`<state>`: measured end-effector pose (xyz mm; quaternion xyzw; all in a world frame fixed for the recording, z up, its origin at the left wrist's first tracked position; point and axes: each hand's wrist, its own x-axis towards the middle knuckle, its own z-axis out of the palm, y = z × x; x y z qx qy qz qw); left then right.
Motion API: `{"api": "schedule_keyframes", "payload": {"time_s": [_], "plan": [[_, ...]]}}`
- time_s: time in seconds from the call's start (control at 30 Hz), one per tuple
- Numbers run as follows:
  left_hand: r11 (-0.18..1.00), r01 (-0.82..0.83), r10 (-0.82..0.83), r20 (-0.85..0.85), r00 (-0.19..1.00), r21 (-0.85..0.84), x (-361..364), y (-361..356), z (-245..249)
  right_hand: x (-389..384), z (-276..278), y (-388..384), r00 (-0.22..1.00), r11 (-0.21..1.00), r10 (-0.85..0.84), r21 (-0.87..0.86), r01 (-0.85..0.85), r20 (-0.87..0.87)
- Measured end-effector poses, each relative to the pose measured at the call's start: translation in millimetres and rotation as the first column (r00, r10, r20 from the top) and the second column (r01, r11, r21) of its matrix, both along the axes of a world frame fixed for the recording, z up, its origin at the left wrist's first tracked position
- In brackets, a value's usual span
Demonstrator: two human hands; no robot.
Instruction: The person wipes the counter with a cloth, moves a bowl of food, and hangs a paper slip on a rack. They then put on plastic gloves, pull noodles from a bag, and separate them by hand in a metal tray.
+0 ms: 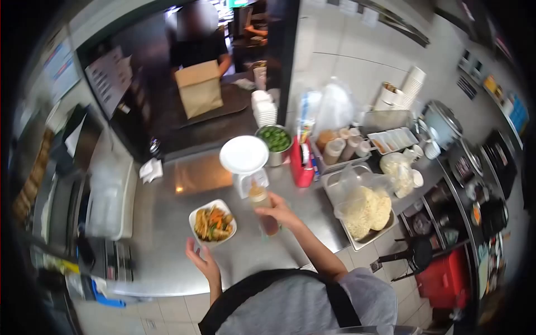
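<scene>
The left grip [207, 266] is wide, fingers parted, just beside the white bowl [233, 231] of cut vegetables on the metal worktop [162, 245]; to its right, the right grip [279, 213] is closed round a squeeze bottle [270, 225] of brown sauce. Beyond it sit a round white plate [244, 154] and leafy greens [274, 137]; farther, a paper bag [200, 92]

A restaurant kitchen: a steel counter [167, 251] runs below a serving window at upper left, where a paper takeaway bag [200, 89] stands. Sauce bottles [343, 144] and stacked cups [413, 86] crowd the upper right.
</scene>
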<state>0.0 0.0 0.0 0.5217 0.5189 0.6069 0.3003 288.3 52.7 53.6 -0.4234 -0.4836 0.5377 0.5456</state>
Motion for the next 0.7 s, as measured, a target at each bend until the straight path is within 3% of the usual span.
{"api": "schedule_keyframes", "payload": {"time_s": [0.07,0.1,0.13,0.17,0.2,0.23,0.27,0.3,0.33,0.37,0.43,0.47,0.5,0.53,0.57,0.63,0.7], "plan": [[0.958,0.25,-0.16,-0.467,0.87,0.138,-1,16,28,5,27,2,0.95,0.939,-0.309,0.173,0.298,0.036],[0.916,0.386,-0.308,-0.43,0.849,0.107,98,-18,28,91,74,-34,0.86,0.845,-0.479,0.358,0.397,0.178],[0.845,0.527,-0.414,-0.517,0.749,0.087,119,-6,42,115,91,-29,0.745,0.777,-0.601,0.429,0.461,0.289],[0.807,0.587,-0.405,-0.657,0.636,0.07,133,4,38,126,98,-25,0.271,0.513,-0.849,0.588,0.625,0.454],[0.768,0.639,-0.378,-0.772,0.512,0.048,148,16,17,143,106,-15,0.143,0.394,-0.9,0.628,0.671,0.412],[0.741,0.666,-0.448,-0.801,0.397,-0.085,165,20,-26,163,111,-6,-0.033,0.268,-0.932,0.75,0.605,0.36],[0.714,0.666,-0.512,-0.81,0.284,-0.218,173,19,-59,201,99,7,-0.169,0.221,-0.926,0.85,0.478,0.336],[0.693,0.64,-0.581,-0.783,0.223,-0.332,177,14,-53,220,99,15,-0.262,0.158,-0.923,0.899,0.409,0.282],[0.669,0.602,-0.645,-0.743,0.178,-0.436,187,16,-38,244,83,27,-0.353,0.152,-0.873,0.875,0.459,0.336],[0.641,0.559,-0.701,-0.698,0.146,-0.526,185,23,-25,259,76,32,-0.309,0.165,-0.883,0.851,0.499,0.352],[0.451,0.735,-0.825,-0.551,0.126,-0.506,155,29,-3,287,51,46,-0.199,0.189,-0.897,0.75,0.633,0.394],[0.34,0.817,-0.875,-0.475,0.094,-0.466,144,29,9,304,31,53,-0.258,0.165,-0.894,0.804,0.572,0.367],[0.396,0.801,-0.885,-0.417,0.205,-0.448,131,32,21,316,15,57,-0.277,0.192,-0.864,0.784,0.591,0.42],[0.446,0.782,-0.883,-0.355,0.306,-0.435,111,35,32,326,1,59,-0.142,0.286,-0.817,0.606,0.743,0.559],[0.488,0.76,-0.872,-0.284,0.399,-0.429,92,39,36,338,-21,66,-0.17,0.269,-0.657,0.44,0.857,0.734],[0.752,0.565,-0.659,-0.41,0.63,-0.341,52,61,40,331,-30,64,-0.18,0.273,-0.507,0.355,0.894,0.843],[0.963,0.241,-0.262,-0.61,0.748,-0.118,19,81,39,304,-5,62,-0.503,0.286,-0.58,0.739,0.61,0.641]]}}
